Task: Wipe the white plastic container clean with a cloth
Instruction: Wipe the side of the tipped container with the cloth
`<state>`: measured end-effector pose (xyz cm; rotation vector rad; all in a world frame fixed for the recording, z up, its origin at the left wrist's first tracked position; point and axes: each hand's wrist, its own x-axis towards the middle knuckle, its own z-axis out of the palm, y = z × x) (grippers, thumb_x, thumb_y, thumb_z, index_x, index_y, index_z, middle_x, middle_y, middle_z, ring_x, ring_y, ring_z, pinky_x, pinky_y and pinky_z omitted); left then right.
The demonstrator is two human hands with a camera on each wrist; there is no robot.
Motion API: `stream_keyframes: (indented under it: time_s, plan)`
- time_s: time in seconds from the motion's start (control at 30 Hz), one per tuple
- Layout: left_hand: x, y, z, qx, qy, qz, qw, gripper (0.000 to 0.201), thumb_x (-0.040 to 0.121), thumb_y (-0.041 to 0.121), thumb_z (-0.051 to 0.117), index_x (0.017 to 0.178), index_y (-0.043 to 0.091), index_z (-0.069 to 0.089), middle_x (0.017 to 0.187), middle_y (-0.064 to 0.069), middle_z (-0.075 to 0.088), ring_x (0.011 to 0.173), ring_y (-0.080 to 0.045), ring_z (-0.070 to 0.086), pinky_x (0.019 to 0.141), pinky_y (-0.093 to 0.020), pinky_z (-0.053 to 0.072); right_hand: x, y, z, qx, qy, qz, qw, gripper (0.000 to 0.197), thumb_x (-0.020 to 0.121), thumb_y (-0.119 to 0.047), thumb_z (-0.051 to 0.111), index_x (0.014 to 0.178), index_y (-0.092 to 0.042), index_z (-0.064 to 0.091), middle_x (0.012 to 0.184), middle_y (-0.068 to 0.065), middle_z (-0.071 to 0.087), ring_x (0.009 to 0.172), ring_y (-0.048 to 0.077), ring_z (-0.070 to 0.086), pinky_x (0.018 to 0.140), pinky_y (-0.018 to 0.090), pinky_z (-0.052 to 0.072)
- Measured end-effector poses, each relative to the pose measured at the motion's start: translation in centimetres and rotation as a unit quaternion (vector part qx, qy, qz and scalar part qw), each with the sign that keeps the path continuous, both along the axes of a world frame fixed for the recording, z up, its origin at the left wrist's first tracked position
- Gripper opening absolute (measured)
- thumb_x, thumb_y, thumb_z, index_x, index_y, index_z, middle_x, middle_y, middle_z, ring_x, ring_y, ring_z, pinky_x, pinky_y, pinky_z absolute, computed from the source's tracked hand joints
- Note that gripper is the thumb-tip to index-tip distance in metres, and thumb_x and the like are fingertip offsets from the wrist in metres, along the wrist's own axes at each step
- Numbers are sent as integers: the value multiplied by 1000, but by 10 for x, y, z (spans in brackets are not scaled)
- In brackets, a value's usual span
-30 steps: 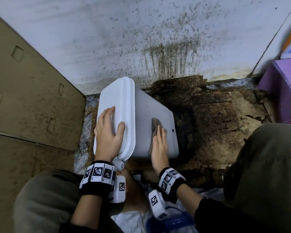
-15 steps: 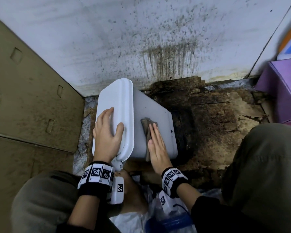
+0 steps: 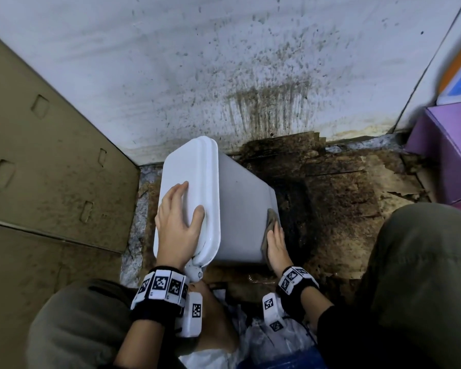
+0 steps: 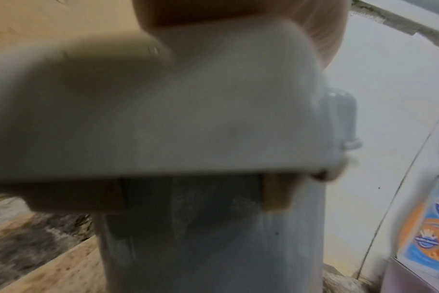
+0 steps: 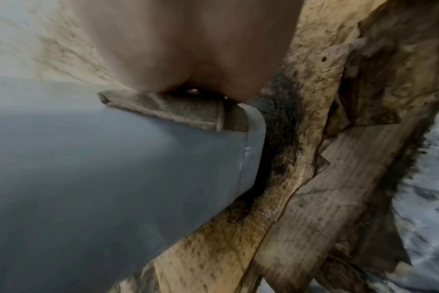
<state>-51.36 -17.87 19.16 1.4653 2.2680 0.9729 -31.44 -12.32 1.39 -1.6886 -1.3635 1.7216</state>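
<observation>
The white plastic container (image 3: 240, 203) lies tilted on the floor, its lid (image 3: 189, 166) facing up and left. My left hand (image 3: 176, 225) rests flat on the lid, thumb near the lid's right rim; the left wrist view shows the lid (image 4: 163, 119) close up and blurred. My right hand (image 3: 276, 243) presses a folded brown cloth (image 3: 271, 218) with straight fingers against the container's side, at its lower right edge by the base. In the right wrist view the cloth (image 5: 168, 112) sits under the right hand (image 5: 188, 49), next to the container's base rim (image 5: 253, 138).
Wet, dark-stained cardboard (image 3: 338, 198) covers the floor to the right of the container. A stained white wall (image 3: 224, 75) stands behind. A brown cardboard box (image 3: 43, 169) is on the left, a purple box (image 3: 450, 150) on the right. A plastic bag (image 3: 272, 342) lies between my knees.
My right hand has slid the cloth from the middle of the container's side rightwards to its edge by the base. The left hand has stayed on the lid.
</observation>
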Motion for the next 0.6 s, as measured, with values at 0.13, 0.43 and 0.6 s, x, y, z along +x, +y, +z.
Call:
stream_keyframes:
  time_s: [0.13,0.43,0.6]
  plan:
    - [-2,-1,0,-3,-1,0,1000,67,90,54,39,150,26,41,154,4,36,146,-18,31,119,-53,25,-4,-3,1,62,-49,46,996,84,93,-59,7,158,-6,13,168,13,6,156,25,2,125,31,-1]
    - [0,0,2,-14,0,3,1000,72,86,57,36,152,26,38,156,3,34,147,-20,27,121,-48,21,-49,-37,66,166,43,-14,985,49,110,-32,24,157,-33,8,164,-15,-1,153,3,-6,126,28,-3]
    - [-3,-2,1,-15,2,2,1000,72,87,58,34,152,26,38,157,2,34,148,-19,27,121,-47,21,-77,-60,112,257,114,4,960,53,102,-51,13,154,-42,13,167,-16,5,152,-4,-2,123,22,0]
